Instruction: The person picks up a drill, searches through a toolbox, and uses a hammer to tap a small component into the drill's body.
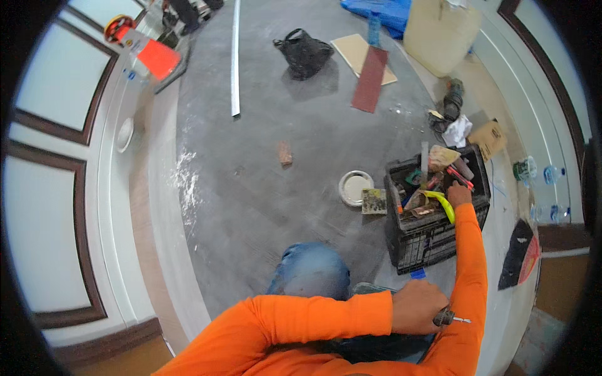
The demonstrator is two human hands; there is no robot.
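Note:
My left hand (421, 306) is closed around a dark-handled tool (445, 316) with a thin metal tip, held low across my body above my right forearm. My right hand (458, 193) reaches into a black plastic crate (414, 247) at the right, at a red and black tool (459, 176) and beside a curved yellow-green item (444, 202); its fingertips are too hidden to read. Mixed tools, a pale block (443, 156) and other items fill the crate. A round metal lid (355, 188) and a stained square piece (374, 202) lie left of it.
Around the grey floor sheet (232, 207) are a black bag (301, 53), boards (370, 81), a long white strip (236, 69), a small block (285, 152), a jerrycan (439, 34), a power tool (453, 100), plastic bottles (552, 175) and an orange object (157, 56). Panelled walls line both sides.

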